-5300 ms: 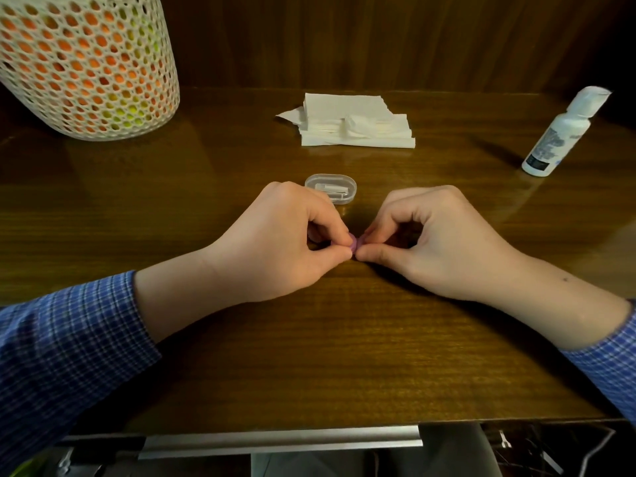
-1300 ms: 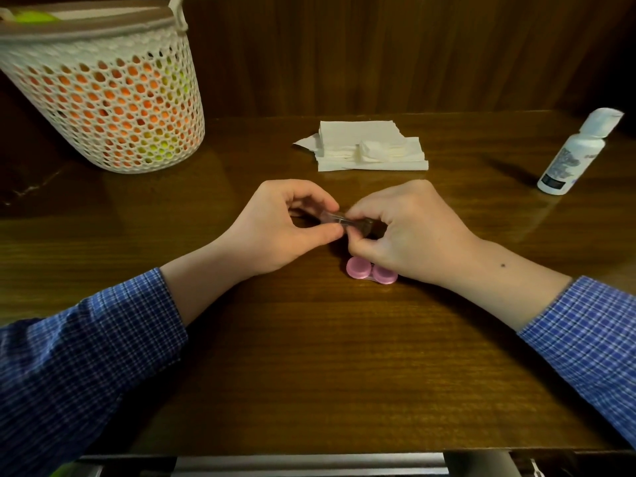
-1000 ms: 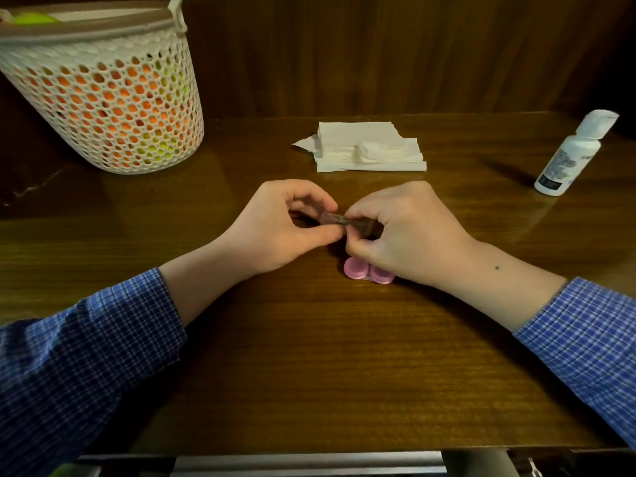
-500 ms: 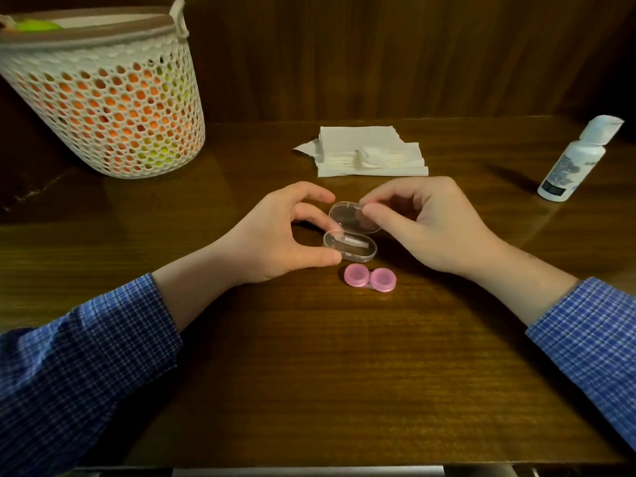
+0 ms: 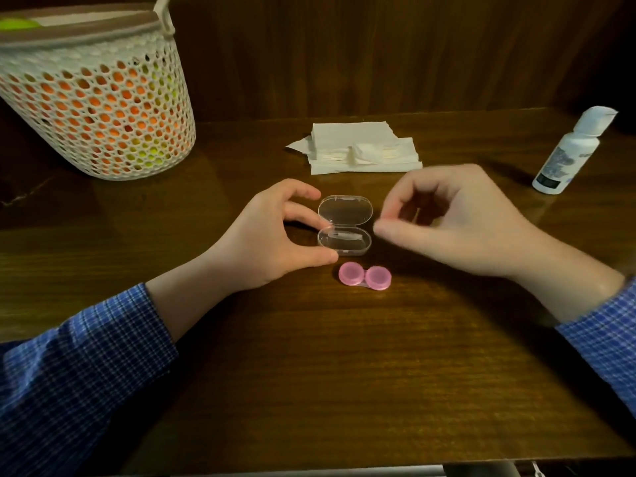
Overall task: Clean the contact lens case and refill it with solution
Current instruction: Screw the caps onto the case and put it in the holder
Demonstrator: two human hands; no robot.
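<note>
Now swung fully open, small clear plastic hinged box [image 5: 344, 228] pinched by left hand [image 5: 272, 235]; right hand [image 5: 447, 218] loosely curled, seemingly empty, nearer pink twin-cup lens case [image 5: 364, 277] lying crosswise below on surface [image 5: 344, 373].

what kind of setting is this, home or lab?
Probably a home desk or dresser: wooden tabletop against wood panelling, a mesh basket, stacked tissues and a solution bottle.

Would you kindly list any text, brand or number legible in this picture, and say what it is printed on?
White bottle: its label carries dark print and a dark patch near the base, too blurred to read.
No other lettering shows on anything else.
</note>
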